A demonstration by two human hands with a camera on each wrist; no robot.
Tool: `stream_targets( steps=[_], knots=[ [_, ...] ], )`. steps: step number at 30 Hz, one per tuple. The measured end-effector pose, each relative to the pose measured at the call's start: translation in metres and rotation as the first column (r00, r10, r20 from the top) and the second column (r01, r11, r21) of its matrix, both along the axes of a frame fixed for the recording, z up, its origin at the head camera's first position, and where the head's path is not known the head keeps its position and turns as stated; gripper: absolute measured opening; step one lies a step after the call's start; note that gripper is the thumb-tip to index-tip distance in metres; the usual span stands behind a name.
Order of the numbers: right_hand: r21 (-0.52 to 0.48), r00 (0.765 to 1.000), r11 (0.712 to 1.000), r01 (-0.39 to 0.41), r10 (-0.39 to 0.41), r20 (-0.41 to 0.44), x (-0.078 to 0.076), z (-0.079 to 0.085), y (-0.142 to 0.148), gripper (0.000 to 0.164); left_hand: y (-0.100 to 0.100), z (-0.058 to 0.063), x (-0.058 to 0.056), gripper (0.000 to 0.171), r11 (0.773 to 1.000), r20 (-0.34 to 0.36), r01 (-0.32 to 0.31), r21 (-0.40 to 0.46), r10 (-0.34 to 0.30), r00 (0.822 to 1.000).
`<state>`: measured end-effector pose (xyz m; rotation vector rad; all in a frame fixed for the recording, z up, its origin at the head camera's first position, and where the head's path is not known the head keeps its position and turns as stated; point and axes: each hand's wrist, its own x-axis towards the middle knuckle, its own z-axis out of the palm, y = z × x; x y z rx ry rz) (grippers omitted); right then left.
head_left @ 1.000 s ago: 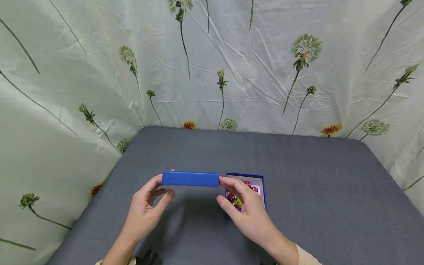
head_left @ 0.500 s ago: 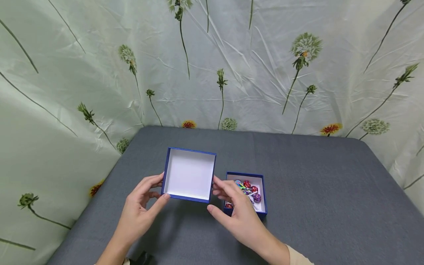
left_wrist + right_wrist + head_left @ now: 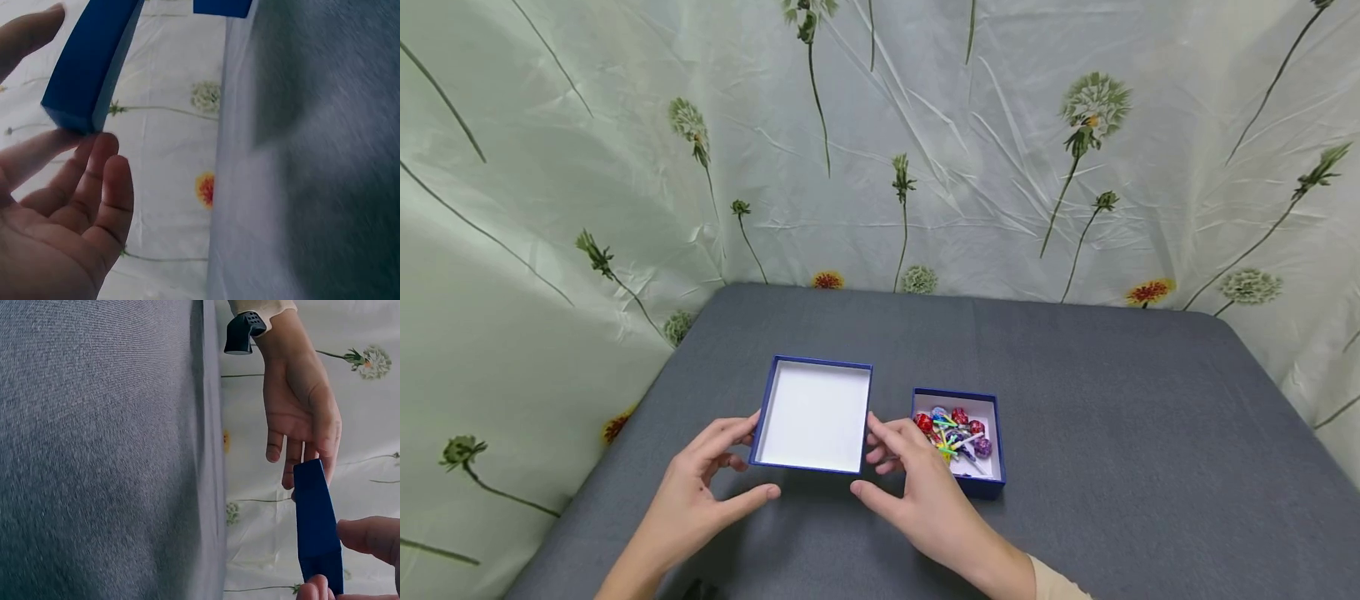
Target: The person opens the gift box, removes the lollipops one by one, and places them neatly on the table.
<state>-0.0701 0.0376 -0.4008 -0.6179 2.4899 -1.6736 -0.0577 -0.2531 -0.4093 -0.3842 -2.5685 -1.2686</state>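
Observation:
A square blue box lid [image 3: 812,415] with a white inside is held up between my two hands, its hollow side tilted toward the head camera. Fingertips of my left hand [image 3: 700,479] press its left side, the thumb stretched away from it. Opposite, my right hand [image 3: 917,492] has its fingertips against the right side, and its thumb lies below the lower corner. In the left wrist view the lid [image 3: 90,69] meets the left index fingertip while the other fingers extend loosely. Just right of the lid stands an uncovered blue box [image 3: 981,487] holding several wrapped lollipops [image 3: 957,435].
A grey cloth-covered table [image 3: 1112,433] lies under everything. Behind it and on the left hangs a pale curtain [image 3: 992,150] printed with flowers. A dark device [image 3: 245,332] sits on the left wrist.
The lid has turned from edge-on to showing its white inside, then dropped slightly and moved left. Both hands shifted left with it, and the lollipop box is less covered by the right hand.

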Motion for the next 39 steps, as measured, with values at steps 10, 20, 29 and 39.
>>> stream_targets(
  steps=[10, 20, 29, 39],
  knots=[
    [0.055, 0.995, 0.995, -0.087, 0.084, 0.052, -0.002, -0.014, -0.017, 0.071, -0.019, -0.013, 0.004, 0.068, 0.995, 0.030, -0.038, -0.091, 0.041, 0.999],
    [0.051, 0.989, 0.992, -0.116, 0.110, 0.103, -0.006, -0.035, -0.028, 0.073, -0.028, -0.021, -0.001, 0.054, 0.989, 0.198, -0.069, -0.132, 0.095, 0.976],
    [0.073, 0.992, 0.991, -0.112, 0.107, 0.069, -0.017, -0.044, -0.034, 0.065, -0.033, -0.027, -0.012, 0.052, 0.978, 0.321, -0.052, -0.202, 0.117, 0.940],
    [0.104, 0.992, 0.988, -0.111, 0.103, 0.075, -0.026, -0.046, -0.042, 0.062, -0.040, -0.028, -0.024, 0.058, 0.956, 0.379, -0.032, -0.292, 0.146, 0.914]
  ],
)
